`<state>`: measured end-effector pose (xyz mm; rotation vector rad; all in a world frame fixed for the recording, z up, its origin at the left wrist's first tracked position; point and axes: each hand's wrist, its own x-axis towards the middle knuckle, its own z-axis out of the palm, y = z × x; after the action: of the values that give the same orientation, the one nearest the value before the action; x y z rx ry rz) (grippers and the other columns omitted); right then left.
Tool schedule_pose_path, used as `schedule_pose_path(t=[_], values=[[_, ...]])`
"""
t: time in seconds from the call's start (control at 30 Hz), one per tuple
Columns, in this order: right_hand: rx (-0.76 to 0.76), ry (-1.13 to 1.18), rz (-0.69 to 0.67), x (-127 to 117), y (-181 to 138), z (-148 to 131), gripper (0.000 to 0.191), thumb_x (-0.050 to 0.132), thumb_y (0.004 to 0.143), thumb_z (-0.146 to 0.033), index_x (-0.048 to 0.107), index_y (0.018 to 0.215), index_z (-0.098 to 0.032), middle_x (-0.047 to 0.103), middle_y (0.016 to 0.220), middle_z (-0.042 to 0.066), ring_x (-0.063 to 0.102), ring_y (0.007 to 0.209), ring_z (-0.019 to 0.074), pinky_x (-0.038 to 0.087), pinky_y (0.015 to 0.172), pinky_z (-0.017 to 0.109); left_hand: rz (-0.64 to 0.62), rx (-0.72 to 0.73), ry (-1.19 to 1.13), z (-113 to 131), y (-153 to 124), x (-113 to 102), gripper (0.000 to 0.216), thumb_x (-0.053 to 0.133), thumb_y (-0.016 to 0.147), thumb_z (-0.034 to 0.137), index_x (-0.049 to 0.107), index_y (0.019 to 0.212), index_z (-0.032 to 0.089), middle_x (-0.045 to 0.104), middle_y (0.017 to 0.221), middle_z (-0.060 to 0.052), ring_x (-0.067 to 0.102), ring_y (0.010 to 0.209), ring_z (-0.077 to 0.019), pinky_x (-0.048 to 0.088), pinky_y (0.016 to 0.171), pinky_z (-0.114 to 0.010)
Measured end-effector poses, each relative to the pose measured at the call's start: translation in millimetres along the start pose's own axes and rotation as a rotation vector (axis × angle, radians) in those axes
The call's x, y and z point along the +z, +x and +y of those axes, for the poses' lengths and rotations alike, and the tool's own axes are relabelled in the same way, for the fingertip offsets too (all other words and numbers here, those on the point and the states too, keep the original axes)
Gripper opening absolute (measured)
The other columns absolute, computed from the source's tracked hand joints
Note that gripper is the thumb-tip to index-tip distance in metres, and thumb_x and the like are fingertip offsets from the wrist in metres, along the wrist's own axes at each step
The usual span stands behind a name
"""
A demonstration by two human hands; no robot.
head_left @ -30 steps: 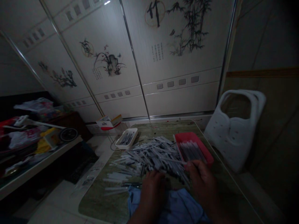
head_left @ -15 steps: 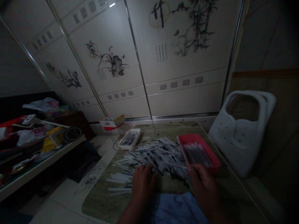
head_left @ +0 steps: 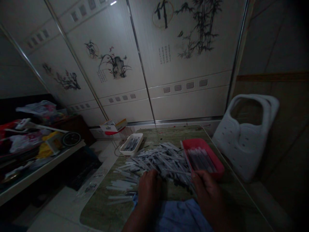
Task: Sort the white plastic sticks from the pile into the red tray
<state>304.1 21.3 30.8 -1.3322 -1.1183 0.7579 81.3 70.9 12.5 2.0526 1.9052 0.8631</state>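
A large heap of loose pens (head_left: pixel 161 158), whitish barrels with dark ends, covers the middle of the table. At its near edge is my left hand (head_left: pixel 148 187), fingers curled down together against the pens; what they hold, if anything, is hidden. My right hand (head_left: pixel 207 190) is closed on one end of a slim pale pen (head_left: pixel 178 171), which points left over the heap. Just beyond that hand stands a red-pink bin (head_left: pixel 214 154) with a row of pens (head_left: pixel 201 159) inside. A blue cloth (head_left: pixel 181 216) lies between my forearms.
A white tray (head_left: pixel 140 141) with dark pens stands at the far left of the green table (head_left: pixel 96 209). Behind it is a small open carton (head_left: pixel 113 125) on a red stool. A white plastic seat (head_left: pixel 241 148) leans at right; a cluttered bench (head_left: pixel 43 166) is at left.
My left hand has shifted slightly up into the heap's edge, its fingers more bunched. My right hand keeps hold of the pen. The whole view has moved a little.
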Motion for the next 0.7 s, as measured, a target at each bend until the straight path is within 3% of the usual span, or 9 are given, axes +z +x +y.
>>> schedule_pose_path(t=[0.03,0.17,0.3,0.43,0.7], values=[[-0.006,0.013,-0.001,-0.5,-0.3,-0.6,0.041,0.051,0.095,-0.059,0.063,0.085,-0.021,0.053,0.065,-0.002,0.052,0.06,0.017,0.043,0.055,0.025,0.014,-0.036,-0.135,-0.7,0.8,0.8,0.004,0.062,0.085,0.025,0.065,0.086,0.022,0.065,0.084,-0.006,0.057,0.084,-0.0252,0.037,0.075,-0.034],[-0.036,0.026,-0.017,-1.0,-1.8,-3.6,0.039,0.05,0.097,-0.056,0.063,0.083,-0.021,0.055,0.068,-0.002,0.052,0.063,0.0164,0.044,0.056,0.025,0.017,-0.297,-0.826,-1.0,3.0,-2.1,0.023,0.072,0.081,0.042,0.061,0.08,0.021,0.062,0.074,0.0,0.056,0.069,-0.0179,0.041,0.066,-0.028],[-0.05,0.033,-0.047,-0.2,-2.7,-4.7,0.04,0.05,0.097,-0.055,0.063,0.081,-0.021,0.054,0.066,-0.002,0.051,0.061,0.0156,0.043,0.055,0.025,-0.051,-0.485,-1.252,7.5,1.2,-13.9,0.029,0.083,0.073,0.039,0.064,0.08,0.018,0.067,0.076,-0.001,0.059,0.069,-0.015,0.044,0.066,-0.025],[-0.067,-0.027,-0.059,-0.7,-3.1,-4.5,0.038,0.051,0.097,-0.053,0.065,0.084,-0.02,0.055,0.065,-0.002,0.051,0.06,0.0151,0.042,0.055,0.024,-0.076,-0.575,-1.42,16.7,-1.7,-21.7,0.028,0.087,0.07,0.031,0.066,0.083,0.017,0.069,0.079,-0.002,0.063,0.074,-0.0144,0.047,0.071,-0.024],[-0.049,0.023,-0.056,2.6,-6.6,-12.1,0.038,0.052,0.095,-0.055,0.064,0.082,-0.022,0.058,0.064,-0.002,0.055,0.058,0.016,0.044,0.052,0.024,-0.088,-0.592,-1.427,23.1,-5.8,-19.0,0.03,0.088,0.069,0.033,0.066,0.081,0.017,0.066,0.073,0.0,0.06,0.066,-0.0125,0.045,0.066,-0.024]])
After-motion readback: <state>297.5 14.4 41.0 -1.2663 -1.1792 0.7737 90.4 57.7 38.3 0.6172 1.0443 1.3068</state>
